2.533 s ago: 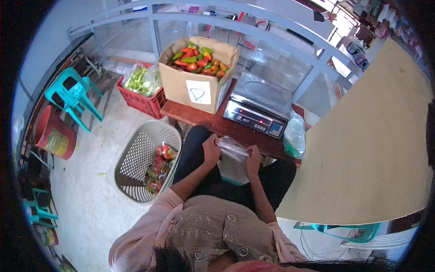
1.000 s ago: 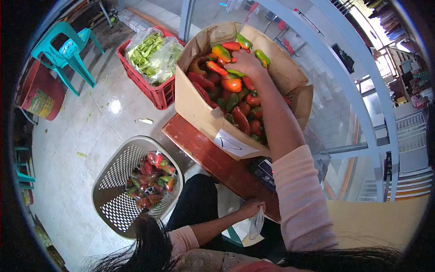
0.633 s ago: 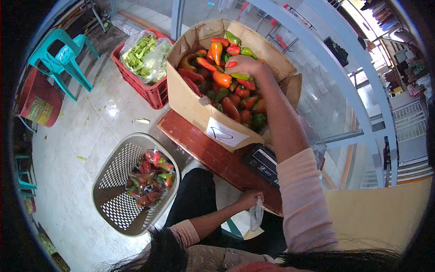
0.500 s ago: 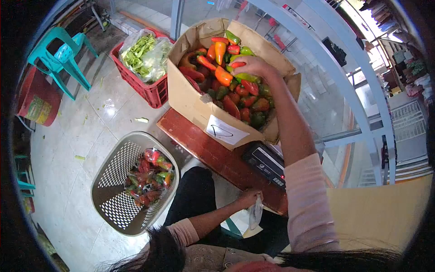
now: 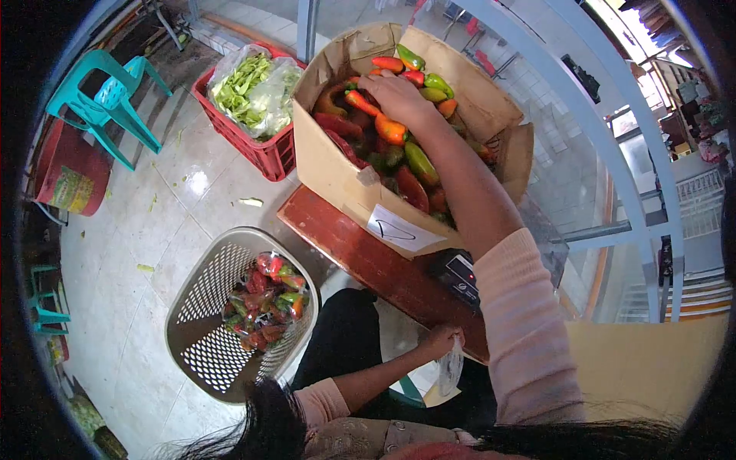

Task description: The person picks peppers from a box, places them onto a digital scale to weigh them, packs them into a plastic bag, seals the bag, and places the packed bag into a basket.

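My right hand point(image 5: 395, 96) is inside a cardboard box point(image 5: 333, 180), its fingers curled down round a pepper that the hand itself mostly hides. Around it lie red, orange and green peppers, among them an orange-red pepper point(image 5: 391, 129) and a green pepper point(image 5: 421, 165). Low in front of my body, my left hand point(image 5: 442, 342) is closed on the top of a clear plastic bag point(image 5: 451, 369), which hangs down limp. A paper sheet point(image 5: 404, 228) with a handwritten mark is fixed to the box's front.
The box stands on a red-brown wooden bench point(image 5: 360, 257) beside a black digital scale point(image 5: 458, 277). On the floor, a grey perforated basket point(image 5: 203, 307) holds bagged peppers point(image 5: 268, 299). Behind are a red crate point(image 5: 257, 153) of bagged greens and a teal chair point(image 5: 111, 96).
My right hand has moved left within the box, over where an orange pepper was showing. The left hand still holds the bag in about the same place. The whole view has shifted slightly.
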Demonstrator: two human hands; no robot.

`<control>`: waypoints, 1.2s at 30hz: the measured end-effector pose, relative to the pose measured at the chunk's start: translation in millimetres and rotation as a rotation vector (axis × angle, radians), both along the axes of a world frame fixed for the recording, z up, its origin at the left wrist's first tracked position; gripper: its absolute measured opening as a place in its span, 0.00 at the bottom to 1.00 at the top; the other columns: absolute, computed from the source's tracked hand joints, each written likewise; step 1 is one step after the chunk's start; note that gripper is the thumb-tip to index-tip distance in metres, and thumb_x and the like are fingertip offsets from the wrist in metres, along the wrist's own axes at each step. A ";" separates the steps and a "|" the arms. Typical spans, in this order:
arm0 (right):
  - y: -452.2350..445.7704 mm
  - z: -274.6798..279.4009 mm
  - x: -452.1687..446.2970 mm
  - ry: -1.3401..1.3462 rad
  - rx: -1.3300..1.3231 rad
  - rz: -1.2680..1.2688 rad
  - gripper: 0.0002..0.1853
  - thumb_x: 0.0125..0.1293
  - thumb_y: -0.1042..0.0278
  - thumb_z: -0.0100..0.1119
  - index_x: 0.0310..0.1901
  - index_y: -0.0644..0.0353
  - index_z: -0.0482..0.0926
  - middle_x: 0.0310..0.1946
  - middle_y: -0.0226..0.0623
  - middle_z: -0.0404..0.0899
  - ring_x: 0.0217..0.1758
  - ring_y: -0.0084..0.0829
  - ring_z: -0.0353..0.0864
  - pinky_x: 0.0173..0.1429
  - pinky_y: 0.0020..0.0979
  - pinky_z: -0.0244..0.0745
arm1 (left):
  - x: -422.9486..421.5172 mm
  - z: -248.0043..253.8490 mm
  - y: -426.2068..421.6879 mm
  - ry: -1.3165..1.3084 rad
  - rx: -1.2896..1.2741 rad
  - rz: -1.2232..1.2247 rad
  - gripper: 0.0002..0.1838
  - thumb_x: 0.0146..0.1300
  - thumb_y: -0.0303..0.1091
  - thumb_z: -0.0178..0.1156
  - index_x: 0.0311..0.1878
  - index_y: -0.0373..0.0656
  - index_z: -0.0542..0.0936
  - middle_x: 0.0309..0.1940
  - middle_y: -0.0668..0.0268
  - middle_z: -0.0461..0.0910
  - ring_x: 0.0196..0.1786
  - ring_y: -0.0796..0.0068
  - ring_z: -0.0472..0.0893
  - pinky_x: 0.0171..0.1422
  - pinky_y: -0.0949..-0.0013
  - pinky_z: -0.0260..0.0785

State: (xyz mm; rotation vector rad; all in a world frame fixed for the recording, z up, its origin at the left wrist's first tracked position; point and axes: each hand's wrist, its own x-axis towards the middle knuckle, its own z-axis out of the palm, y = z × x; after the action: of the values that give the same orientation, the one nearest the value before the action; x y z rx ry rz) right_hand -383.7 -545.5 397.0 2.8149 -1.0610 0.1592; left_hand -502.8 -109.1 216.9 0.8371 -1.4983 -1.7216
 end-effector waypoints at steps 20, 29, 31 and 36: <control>-8.2 -14.1 -98.5 -0.568 0.006 -0.061 0.06 0.50 0.77 0.56 0.28 0.56 0.81 0.28 0.42 0.76 0.35 0.42 0.76 0.44 0.38 0.71 | 2.8 9.9 -4.1 -0.012 0.139 -0.021 0.08 0.50 0.22 0.49 0.31 0.41 0.77 0.29 0.60 0.79 0.34 0.64 0.80 0.40 0.65 0.71; 64.9 60.0 -149.6 -0.798 0.005 -0.394 0.08 0.61 0.69 0.57 0.40 0.57 0.83 0.38 0.31 0.80 0.32 0.21 0.78 0.33 0.23 0.71 | -11.8 -18.8 4.8 0.072 0.269 -0.083 0.08 0.52 0.25 0.49 0.32 0.40 0.78 0.28 0.60 0.78 0.34 0.66 0.79 0.40 0.64 0.70; 93.1 82.5 -180.8 -0.886 -0.031 -0.344 0.08 0.62 0.71 0.56 0.42 0.57 0.82 0.38 0.29 0.79 0.32 0.19 0.76 0.33 0.22 0.70 | 1.2 8.4 -2.3 0.035 0.282 -0.125 0.08 0.53 0.26 0.48 0.32 0.41 0.78 0.28 0.60 0.78 0.33 0.66 0.79 0.39 0.64 0.70; 196.5 131.3 -261.9 -0.945 0.331 -0.562 0.08 0.60 0.66 0.58 0.40 0.56 0.80 0.32 0.30 0.77 0.28 0.18 0.75 0.30 0.20 0.69 | -21.7 -24.3 12.5 0.188 0.285 -0.126 0.09 0.55 0.27 0.48 0.32 0.43 0.79 0.29 0.61 0.79 0.33 0.66 0.79 0.40 0.64 0.69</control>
State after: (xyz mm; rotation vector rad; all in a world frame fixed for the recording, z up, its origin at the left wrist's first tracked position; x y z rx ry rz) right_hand -645.6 -349.0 528.3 2.5145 -2.1576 1.4466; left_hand -524.5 -96.6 192.6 0.7096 -1.2212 -2.0794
